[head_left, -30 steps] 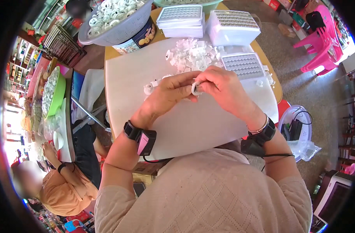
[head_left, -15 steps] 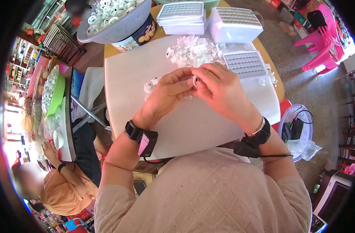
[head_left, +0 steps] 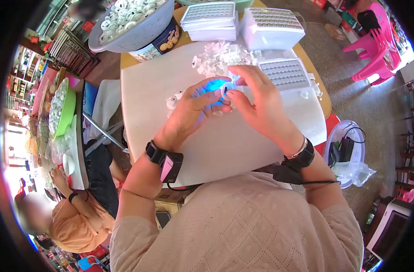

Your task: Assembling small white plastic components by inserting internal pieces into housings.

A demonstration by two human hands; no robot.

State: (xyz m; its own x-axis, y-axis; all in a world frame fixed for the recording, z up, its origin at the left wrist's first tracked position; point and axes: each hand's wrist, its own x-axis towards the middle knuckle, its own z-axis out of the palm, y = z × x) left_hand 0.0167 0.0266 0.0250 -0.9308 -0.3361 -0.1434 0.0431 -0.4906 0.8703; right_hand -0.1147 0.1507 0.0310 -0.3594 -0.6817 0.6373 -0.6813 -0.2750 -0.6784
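A small round white light piece [head_left: 226, 89] with a dark centre glows blue over the middle of the table. My left hand [head_left: 192, 105] pinches it between thumb and fingers, and the blue light falls on those fingers. Beside it, my right hand [head_left: 267, 103] has its thumb at the piece's edge and its index finger lifted away; the fingers are apart. Just beyond my hands lies a heap of small white plastic parts [head_left: 218, 56]. Several white round pieces [head_left: 172, 100] rest left of my left hand, partly hidden by it.
A tray of round pieces [head_left: 286, 75] lies at the right, with stacked trays [head_left: 209, 20] and a filled white box [head_left: 272, 31] behind. A grey basin [head_left: 125, 36] of white pieces stands far left. Another person [head_left: 80, 213] sits at a side table with a green basin [head_left: 66, 109].
The light piece now glows blue. My right hand's fingers have opened and drawn back from it, while my left hand keeps hold.
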